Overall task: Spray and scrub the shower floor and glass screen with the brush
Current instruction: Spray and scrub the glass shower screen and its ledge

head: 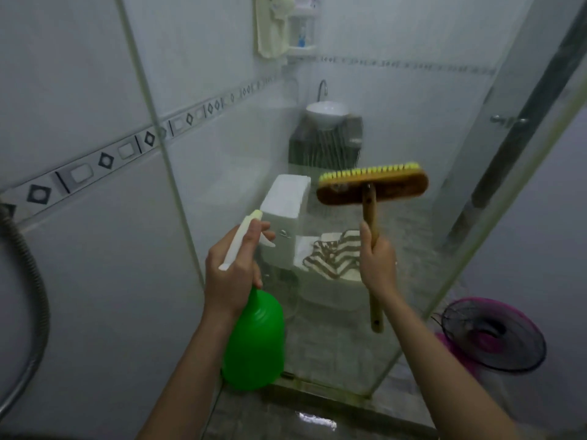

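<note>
My left hand (233, 271) grips the neck of a green spray bottle (254, 338), with a finger on the trigger of its white head, whose nozzle points at the glass screen (381, 90) straight ahead. My right hand (378, 265) holds the wooden handle of a scrubbing brush (373, 187). The brush head is raised at mid-height, its yellow bristles turned toward the glass. I cannot tell whether the bristles touch the glass. The wet shower floor (317, 420) shows at the bottom, by the screen's base rail.
A metal shower hose (28, 281) hangs on the tiled wall at left. Through the glass I see a toilet (286, 204) with a striped cloth on it, a wash basin (327, 112) and a hanging towel (271, 23). A pink fan (492, 335) lies at right.
</note>
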`<action>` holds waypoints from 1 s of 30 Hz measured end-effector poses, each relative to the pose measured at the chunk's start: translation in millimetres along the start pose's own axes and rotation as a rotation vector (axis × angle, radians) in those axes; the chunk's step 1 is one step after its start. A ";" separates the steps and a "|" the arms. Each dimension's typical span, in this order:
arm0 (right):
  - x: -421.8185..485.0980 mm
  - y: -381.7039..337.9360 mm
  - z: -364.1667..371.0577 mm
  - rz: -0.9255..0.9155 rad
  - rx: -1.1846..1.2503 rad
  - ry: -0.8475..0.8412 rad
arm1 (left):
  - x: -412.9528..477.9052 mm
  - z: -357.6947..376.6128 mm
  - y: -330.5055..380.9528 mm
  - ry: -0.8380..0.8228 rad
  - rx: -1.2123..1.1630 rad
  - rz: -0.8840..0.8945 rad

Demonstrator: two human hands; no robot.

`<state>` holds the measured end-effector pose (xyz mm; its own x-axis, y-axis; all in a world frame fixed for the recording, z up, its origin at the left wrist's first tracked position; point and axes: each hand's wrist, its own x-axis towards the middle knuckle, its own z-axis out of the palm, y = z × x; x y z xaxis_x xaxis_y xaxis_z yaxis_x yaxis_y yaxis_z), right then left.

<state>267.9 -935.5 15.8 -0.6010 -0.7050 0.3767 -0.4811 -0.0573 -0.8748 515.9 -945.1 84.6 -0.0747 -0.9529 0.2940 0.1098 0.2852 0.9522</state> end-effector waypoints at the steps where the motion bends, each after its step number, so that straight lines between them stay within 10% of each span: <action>1: -21.1 30.7 -7.3 0.055 -0.028 0.000 | -2.5 4.9 -1.2 -0.011 0.003 -0.006; 12: 70.3 -47.9 -90.7 -0.111 0.087 0.070 | -26.9 89.6 5.4 -0.119 -0.032 -0.039; 20: -29.3 78.7 -120.1 0.118 -0.059 -0.004 | -43.5 121.2 10.3 -0.127 -0.036 -0.035; 30: 64.5 -21.3 -165.9 -0.097 0.092 0.127 | -47.6 155.6 30.2 -0.145 -0.067 -0.065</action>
<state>133.5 -862.5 109.2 -0.6330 -0.5983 0.4913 -0.4843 -0.1891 -0.8543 368.5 -875.0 112.3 -0.2257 -0.9427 0.2458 0.1659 0.2114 0.9632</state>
